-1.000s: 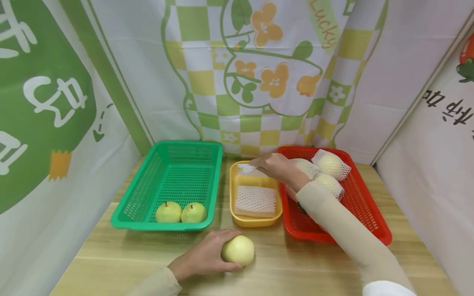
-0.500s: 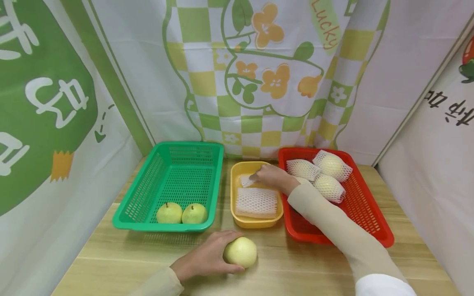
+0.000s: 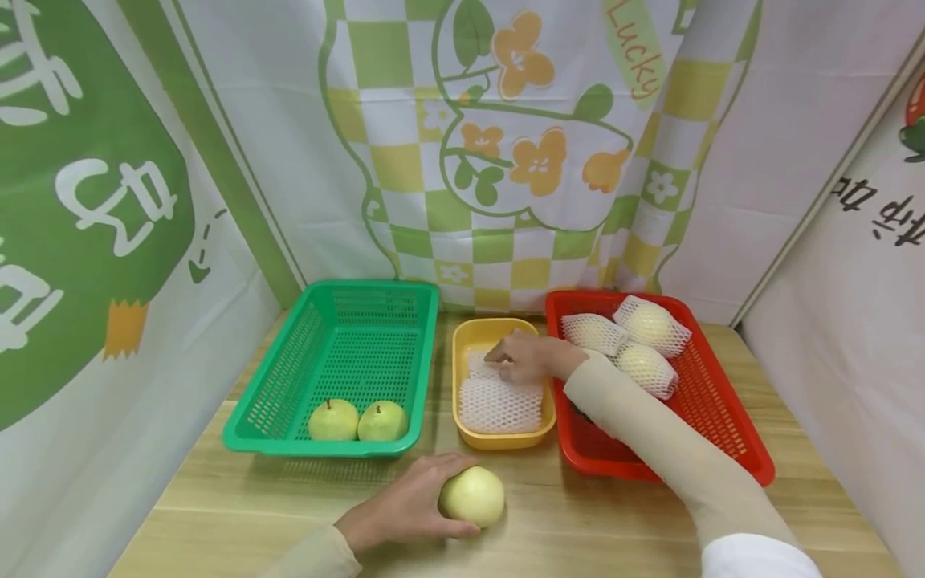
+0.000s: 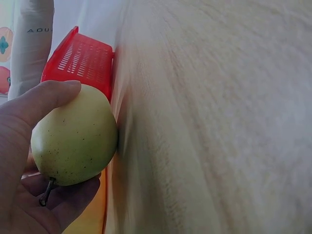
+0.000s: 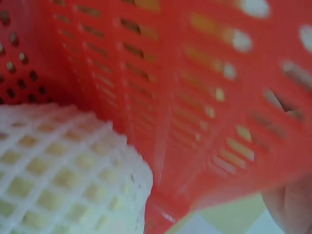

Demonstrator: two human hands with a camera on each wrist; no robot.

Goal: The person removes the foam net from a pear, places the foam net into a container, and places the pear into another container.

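Note:
My left hand (image 3: 408,504) grips a pale yellow-green pear (image 3: 473,497) low over the table. In the left wrist view the thumb lies on top of the pear (image 4: 75,136), with fingers behind it and its stem toward the wrist. My right hand (image 3: 526,356) is inside the yellow bin (image 3: 462,437), its index finger and thumb at a small white foam net sleeve (image 3: 478,365). More white foam net (image 3: 500,404) lies stacked in the bin's front part. The red basket's wall hides most of this hand in the right wrist view.
A green basket (image 3: 242,417) at left holds two bare pears (image 3: 333,420). The red basket (image 3: 730,417) at right holds several pears in white foam nets (image 3: 645,368); my right forearm (image 3: 643,425) crosses over it. Printed curtains (image 3: 499,241) stand behind and at both sides.
My right hand has moved from the bin's back edge toward its middle, and the small foam net sleeve has come forward with it. The left hand keeps its grip on the pear.

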